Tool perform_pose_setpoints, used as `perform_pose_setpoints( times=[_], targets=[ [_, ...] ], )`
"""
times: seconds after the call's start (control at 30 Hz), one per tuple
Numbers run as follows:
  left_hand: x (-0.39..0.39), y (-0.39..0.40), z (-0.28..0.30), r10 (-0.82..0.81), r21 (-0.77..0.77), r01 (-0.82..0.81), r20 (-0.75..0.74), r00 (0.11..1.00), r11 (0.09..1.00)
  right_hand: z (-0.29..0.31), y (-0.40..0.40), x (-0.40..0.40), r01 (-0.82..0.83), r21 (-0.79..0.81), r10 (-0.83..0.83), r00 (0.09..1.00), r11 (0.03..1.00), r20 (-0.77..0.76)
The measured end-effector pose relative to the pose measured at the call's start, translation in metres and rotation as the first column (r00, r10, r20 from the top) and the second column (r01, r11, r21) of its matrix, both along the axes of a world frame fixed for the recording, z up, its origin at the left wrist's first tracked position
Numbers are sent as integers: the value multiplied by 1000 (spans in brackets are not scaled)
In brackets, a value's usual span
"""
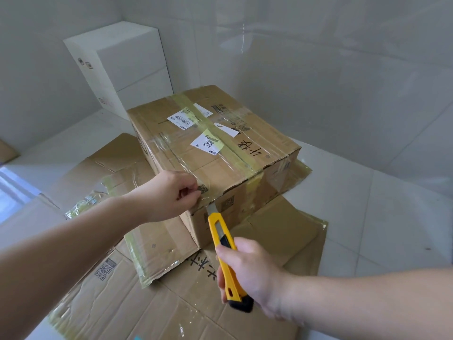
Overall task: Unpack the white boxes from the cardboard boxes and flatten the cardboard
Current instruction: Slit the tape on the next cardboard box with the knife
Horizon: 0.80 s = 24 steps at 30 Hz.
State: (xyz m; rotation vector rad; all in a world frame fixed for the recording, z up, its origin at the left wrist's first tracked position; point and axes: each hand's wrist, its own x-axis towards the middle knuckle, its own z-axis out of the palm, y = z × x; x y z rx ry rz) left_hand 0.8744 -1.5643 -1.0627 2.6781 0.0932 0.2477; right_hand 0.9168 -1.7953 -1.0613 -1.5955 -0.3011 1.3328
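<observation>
A sealed cardboard box (220,148), wrapped in clear and yellowish tape with white labels, sits on flattened cardboard (137,298) on the floor. My left hand (169,195) presses on the box's near top corner, fingers curled against the taped edge. My right hand (247,273) grips a yellow utility knife (224,251). Its blade tip touches the box's near side just under the top edge, beside my left fingers. Two white boxes (122,67) stand stacked in the far left corner.
Several flattened cardboard sheets cover the white tiled floor around and under the box. A crumpled wad of tape (85,204) lies at the left. White tiled walls close in behind and to the right. Bare floor tiles (380,217) show at the right.
</observation>
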Motion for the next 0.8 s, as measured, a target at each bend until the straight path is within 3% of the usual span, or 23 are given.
perform_pose_setpoints(
  times=[0.23,0.43,0.6,0.8],
  targets=[
    [9,10,8,212,65,-211,0,977,975,-3,-26,13,154,-3,-152,981,988,117],
    [30,-29,10,92,255,-59,-120,988,965,-6,-44,38,221,67,-230,911,973,343],
    [52,-44,11,149,459,11,-309,939,888,-1,-35,61,212,109,-239,872,971,427],
    [56,-51,18,105,487,126,-420,902,865,17,0,90,195,147,-242,842,970,482]
  ],
)
